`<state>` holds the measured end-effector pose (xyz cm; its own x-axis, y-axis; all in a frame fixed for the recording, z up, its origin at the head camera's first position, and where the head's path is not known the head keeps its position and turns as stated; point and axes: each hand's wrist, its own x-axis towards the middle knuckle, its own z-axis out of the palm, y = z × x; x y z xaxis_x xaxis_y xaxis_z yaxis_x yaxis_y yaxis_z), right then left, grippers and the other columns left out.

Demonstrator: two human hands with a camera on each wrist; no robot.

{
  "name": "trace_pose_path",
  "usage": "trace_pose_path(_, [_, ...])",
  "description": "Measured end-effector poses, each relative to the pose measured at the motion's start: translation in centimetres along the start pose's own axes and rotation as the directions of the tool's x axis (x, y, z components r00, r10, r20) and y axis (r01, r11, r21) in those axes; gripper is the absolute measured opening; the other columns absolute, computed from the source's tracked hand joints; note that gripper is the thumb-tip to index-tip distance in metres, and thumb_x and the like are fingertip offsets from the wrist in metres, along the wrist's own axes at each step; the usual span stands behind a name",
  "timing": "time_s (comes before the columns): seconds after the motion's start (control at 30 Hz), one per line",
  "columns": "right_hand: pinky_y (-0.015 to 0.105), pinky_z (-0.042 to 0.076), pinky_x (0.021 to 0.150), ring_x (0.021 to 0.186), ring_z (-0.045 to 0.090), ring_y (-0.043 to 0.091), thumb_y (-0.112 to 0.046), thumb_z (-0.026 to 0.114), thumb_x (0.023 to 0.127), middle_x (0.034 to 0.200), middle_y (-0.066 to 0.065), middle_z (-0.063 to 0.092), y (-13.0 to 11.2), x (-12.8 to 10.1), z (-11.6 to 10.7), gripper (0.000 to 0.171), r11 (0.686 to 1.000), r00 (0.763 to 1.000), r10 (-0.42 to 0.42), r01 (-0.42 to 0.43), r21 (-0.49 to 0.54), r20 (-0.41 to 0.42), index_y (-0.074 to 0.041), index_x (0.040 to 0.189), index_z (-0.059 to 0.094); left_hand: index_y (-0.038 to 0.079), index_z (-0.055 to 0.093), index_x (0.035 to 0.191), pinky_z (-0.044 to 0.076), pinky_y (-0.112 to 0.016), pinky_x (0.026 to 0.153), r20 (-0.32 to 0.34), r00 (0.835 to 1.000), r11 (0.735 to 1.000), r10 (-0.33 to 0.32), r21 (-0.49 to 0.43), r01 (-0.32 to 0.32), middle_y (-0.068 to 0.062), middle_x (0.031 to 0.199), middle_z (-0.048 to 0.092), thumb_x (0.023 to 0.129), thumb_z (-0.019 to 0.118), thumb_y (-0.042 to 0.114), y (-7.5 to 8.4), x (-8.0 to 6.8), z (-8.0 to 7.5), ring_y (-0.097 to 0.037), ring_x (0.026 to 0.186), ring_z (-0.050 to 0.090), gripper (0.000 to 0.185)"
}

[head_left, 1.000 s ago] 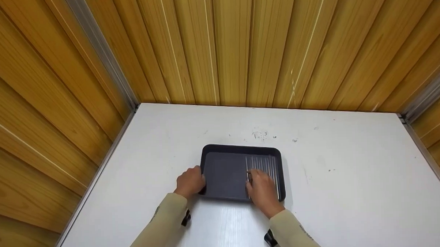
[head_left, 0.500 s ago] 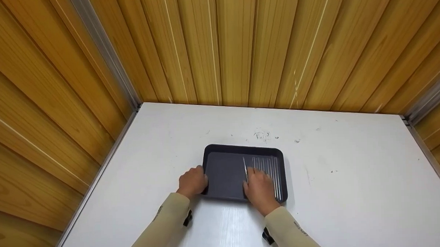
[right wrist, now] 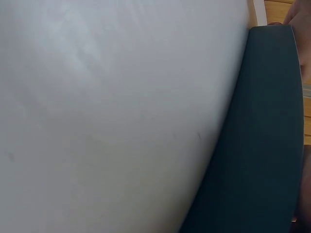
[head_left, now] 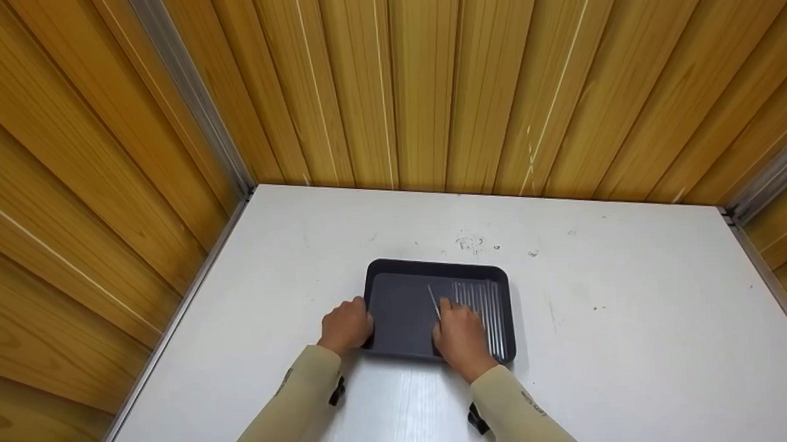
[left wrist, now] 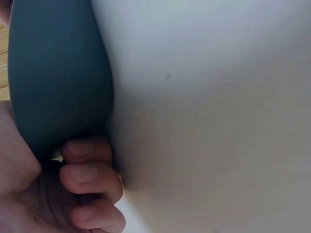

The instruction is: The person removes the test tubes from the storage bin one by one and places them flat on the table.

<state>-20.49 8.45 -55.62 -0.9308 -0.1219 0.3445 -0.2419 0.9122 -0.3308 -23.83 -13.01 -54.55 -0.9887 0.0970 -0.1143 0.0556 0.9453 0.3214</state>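
Note:
A dark grey rectangular baking tray (head_left: 400,325) sits on the white table in the head view. My left hand (head_left: 347,326) grips its left edge; curled fingers (left wrist: 85,177) show against the tray's outer wall (left wrist: 60,73) in the left wrist view. Over the tray's right half, my right hand (head_left: 462,339) pinches a thin silvery stick (head_left: 431,297), which slants up and left from the fingers. Several similar silvery sticks (head_left: 484,296) lie side by side along the right part of the tray, partly covered by that hand. The right wrist view is mostly tray wall (right wrist: 252,126) and table.
The white table (head_left: 633,343) has dark scuff marks (head_left: 471,244) behind the tray. Wood-look panels (head_left: 421,82) rise at the back and both sides, with metal corner posts (head_left: 196,90) between them.
My right hand has shifted slightly left, carrying the stick away from the row. The stick now leans further left. My left hand keeps its grip on the tray's edge.

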Motion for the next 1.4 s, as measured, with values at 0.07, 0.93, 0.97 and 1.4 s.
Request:
trace_pose_path(0.07, [0.05,0.052,0.075,0.082,0.066,0.038,-0.006,0.072,0.078,0.09,0.022,0.069,0.1,0.0,0.0,0.037,0.999,1.0,0.009,-0.009,0.036,-0.004,0.006,0.111,0.061,0.001,0.061,0.098,0.051,-0.049,0.068,-0.003,1.0,1.0,-0.002,-0.005,0.002,-0.017,0.087,0.067,0.093,0.053,0.02,0.0,0.1,0.0,-0.035,0.079,0.067,0.022])
trace_pose_path(0.93, [0.042,0.056,0.078,0.094,0.068,0.034,-0.002,0.064,0.085,0.106,0.023,0.067,1.0,0.4,-2.6,0.037,0.959,0.992,0.129,-0.126,0.252,0.006,0.011,0.119,0.059,0.0,0.06,0.092,0.05,-0.046,0.061,-0.027,1.0,1.0,0.01,0.018,-0.01,-0.016,0.08,0.065,0.091,0.053,0.018,0.1,-0.3,-0.1,-0.03,0.069,0.063,0.019])
trace_pose_path(0.97, [0.042,0.056,0.078,0.094,0.068,0.034,-0.003,0.064,0.085,0.106,0.023,0.067,1.1,0.4,-2.6,0.037,0.958,0.991,0.132,-0.13,0.254,0.009,0.011,0.119,0.059,0.0,0.06,0.092,0.05,-0.046,0.061,-0.027,1.0,1.0,0.009,0.016,-0.008,-0.016,0.08,0.065,0.091,0.053,0.018,0.1,-0.3,-0.1,-0.029,0.069,0.063,0.019])
trace_pose_path(1.4, [0.044,0.055,0.081,0.1,0.066,0.038,-0.003,0.065,0.085,0.111,0.026,0.065,1.7,0.2,-3.3,0.037,0.971,0.992,0.127,-0.12,0.207,-0.02,0.011,0.119,0.059,0.0,0.06,0.095,0.05,-0.049,0.064,-0.022,1.0,1.0,0.01,0.012,-0.01,-0.017,0.084,0.065,0.091,0.052,0.019,0.1,-0.1,0.0,-0.033,0.074,0.065,0.021])
